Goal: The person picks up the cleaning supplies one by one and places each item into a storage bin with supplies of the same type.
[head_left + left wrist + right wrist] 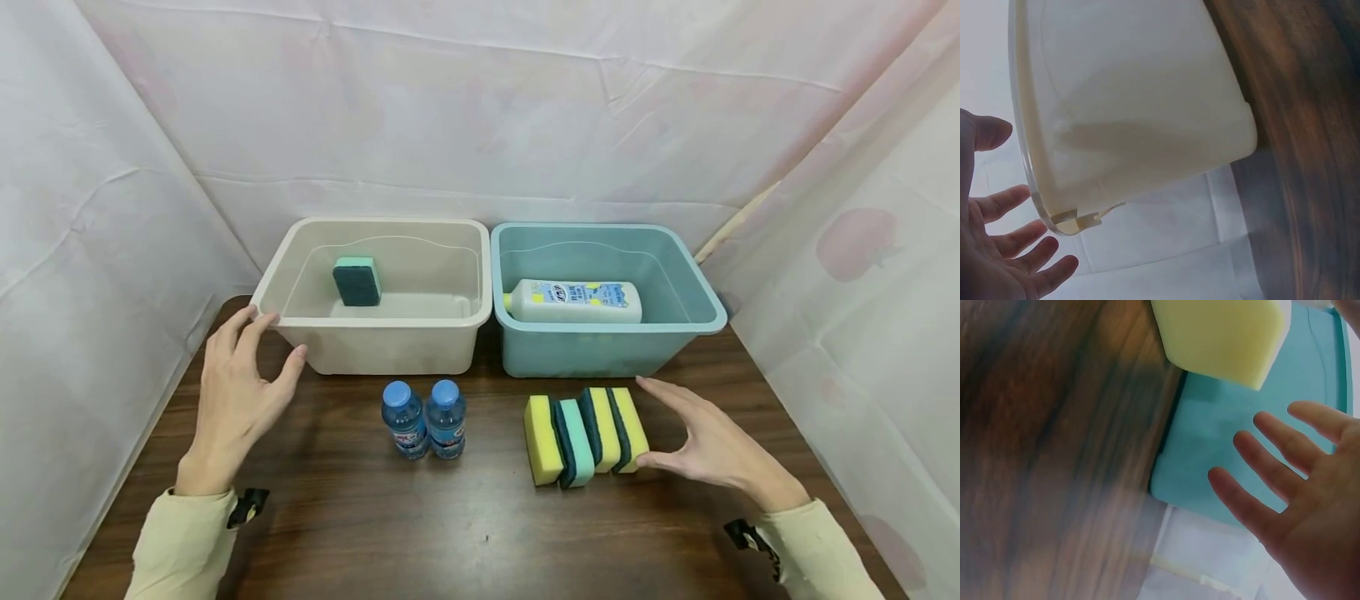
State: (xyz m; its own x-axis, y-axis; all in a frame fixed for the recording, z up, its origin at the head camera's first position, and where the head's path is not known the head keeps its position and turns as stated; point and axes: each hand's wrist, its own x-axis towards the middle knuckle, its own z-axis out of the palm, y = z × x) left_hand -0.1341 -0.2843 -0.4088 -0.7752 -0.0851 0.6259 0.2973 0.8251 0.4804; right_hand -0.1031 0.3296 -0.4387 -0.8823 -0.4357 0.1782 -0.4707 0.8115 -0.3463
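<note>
Blue-capped bottles (408,425) stand between left hand (236,385) and right hand (708,435) — both splayed.

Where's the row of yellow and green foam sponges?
In the head view, the sponge row sits right of centre, before the rectangular blue plastic tub, beside the right hand.

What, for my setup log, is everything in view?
Oblong plastic bin: 1, beige, back left
Oblong plastic tub: 1, teal, back right
Labelled plastic bottle: 1, white, lying in tub
Block sponge: 1, teal and dark green, in bin
Dark-layered sponges: 4, three yellow, one teal, before tub
Blue-capped plastic bottles: 2, bluish, before bin
Woodgrain table: 1, brown, beneath
Sheeting: count unclear, whitish, back and sides
Left hand: 1, bare, by bin
Right hand: 1, bare, by sponges
Sleeves: 2, pale, forearms
Straps: 2, dark, wrists
</note>
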